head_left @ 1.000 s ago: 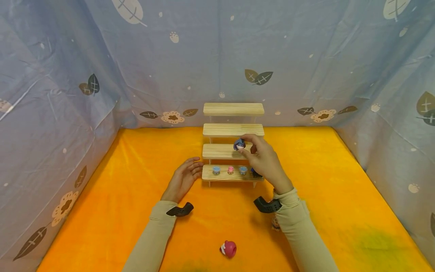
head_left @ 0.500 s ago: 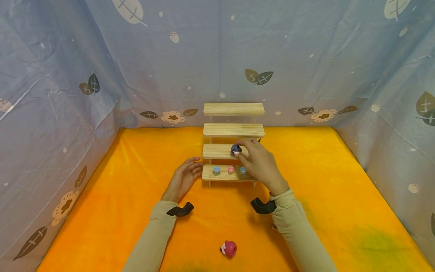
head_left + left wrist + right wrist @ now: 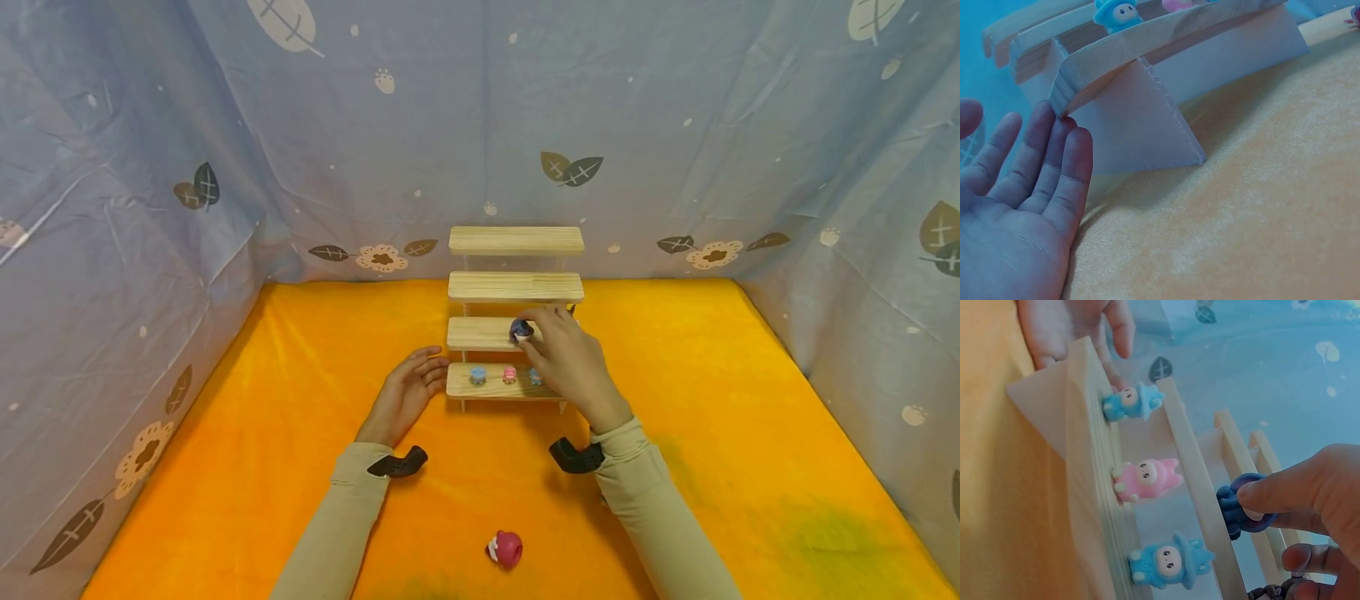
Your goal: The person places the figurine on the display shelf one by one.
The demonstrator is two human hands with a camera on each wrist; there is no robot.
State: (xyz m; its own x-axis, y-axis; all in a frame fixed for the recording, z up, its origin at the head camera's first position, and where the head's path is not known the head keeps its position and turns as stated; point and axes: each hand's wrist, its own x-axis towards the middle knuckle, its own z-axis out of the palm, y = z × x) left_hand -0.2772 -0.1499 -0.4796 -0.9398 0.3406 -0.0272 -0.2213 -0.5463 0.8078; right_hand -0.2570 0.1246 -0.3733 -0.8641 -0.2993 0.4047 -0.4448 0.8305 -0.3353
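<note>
My right hand (image 3: 567, 358) pinches a dark blue figurine (image 3: 520, 330) between thumb and fingers at the second-lowest board of a wooden tiered display stand (image 3: 472, 335). In the right wrist view the figurine's feet meet that board. A second small dark figure (image 3: 1275, 591) shows by the lower fingers, mostly cut off. On the lowest board stand a blue-hatted figurine (image 3: 477, 376), a pink figurine (image 3: 509, 375) and another blue-hatted figurine (image 3: 1172, 562), partly behind my right hand in the head view. My left hand (image 3: 405, 396) has relaxed fingers touching the lowest board's left end.
A dark pink figurine (image 3: 506, 550) lies on the orange cloth (image 3: 450, 500) near the front. Another small item is almost hidden by the right sleeve (image 3: 648, 492). Patterned blue-grey curtains (image 3: 480, 125) surround the cloth at the back and sides.
My right hand has moved slightly left and down, bringing the dark blue figurine from above the second-lowest board onto it. The left hand has stayed still.
</note>
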